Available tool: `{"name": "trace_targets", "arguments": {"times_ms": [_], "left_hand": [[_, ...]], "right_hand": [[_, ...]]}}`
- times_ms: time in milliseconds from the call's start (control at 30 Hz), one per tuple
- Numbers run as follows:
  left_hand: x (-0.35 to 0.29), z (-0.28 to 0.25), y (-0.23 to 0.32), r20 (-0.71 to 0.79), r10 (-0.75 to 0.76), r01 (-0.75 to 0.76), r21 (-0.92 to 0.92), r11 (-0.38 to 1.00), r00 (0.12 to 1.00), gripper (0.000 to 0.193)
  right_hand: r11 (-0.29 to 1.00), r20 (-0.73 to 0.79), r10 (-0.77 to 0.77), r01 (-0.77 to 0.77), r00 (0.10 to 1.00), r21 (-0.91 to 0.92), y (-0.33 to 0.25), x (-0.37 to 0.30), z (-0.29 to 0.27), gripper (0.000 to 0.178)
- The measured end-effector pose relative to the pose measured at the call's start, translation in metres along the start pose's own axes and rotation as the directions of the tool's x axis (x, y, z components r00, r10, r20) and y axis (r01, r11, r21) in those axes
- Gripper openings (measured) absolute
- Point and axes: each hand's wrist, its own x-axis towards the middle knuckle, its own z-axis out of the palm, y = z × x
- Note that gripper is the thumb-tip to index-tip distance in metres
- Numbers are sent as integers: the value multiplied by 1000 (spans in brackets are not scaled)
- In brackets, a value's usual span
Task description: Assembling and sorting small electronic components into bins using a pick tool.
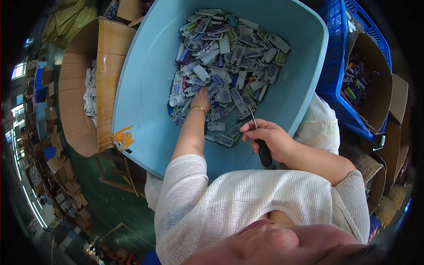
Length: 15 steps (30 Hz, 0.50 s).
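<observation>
My left hand (pixel 200 100) reaches into a heap of small plastic device housings (pixel 223 44), white and grey with purple and green parts. Its fingers are stretched out onto the pieces, and the fingertips are partly hidden among them. A yellow bangle (pixel 198 107) circles that wrist. At the near right of the heap, my right hand (pixel 274 140) is closed around a screwdriver-like tool with a black handle (pixel 264 153) and a thin metal shaft (pixel 253 118). The shaft points away from me, over the edge of the heap. A big light-blue plastic tub (pixel 143 84) holds all the housings.
Left of the tub stands a cardboard box (pixel 110 66) with white parts (pixel 90 92) inside. Orange tape (pixel 124 138) clings to the tub's near-left corner. A blue crate (pixel 333 57) at the right holds another carton (pixel 375 84) of dark parts. A white sack (pixel 319 126) lies beside the tub.
</observation>
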Motion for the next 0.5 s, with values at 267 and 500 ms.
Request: {"name": "trace_targets", "arguments": {"times_ms": [267, 500], "left_hand": [[3, 13, 15, -14, -123, 123, -6, 992, 992, 46], [-19, 6, 19, -57, -128, 115, -185, 976, 990, 28]], "right_hand": [[1000, -33, 7, -7, 999, -12, 3, 9, 3, 14], [997, -26, -29, 28, 999, -67, 11, 10, 3, 14]]}}
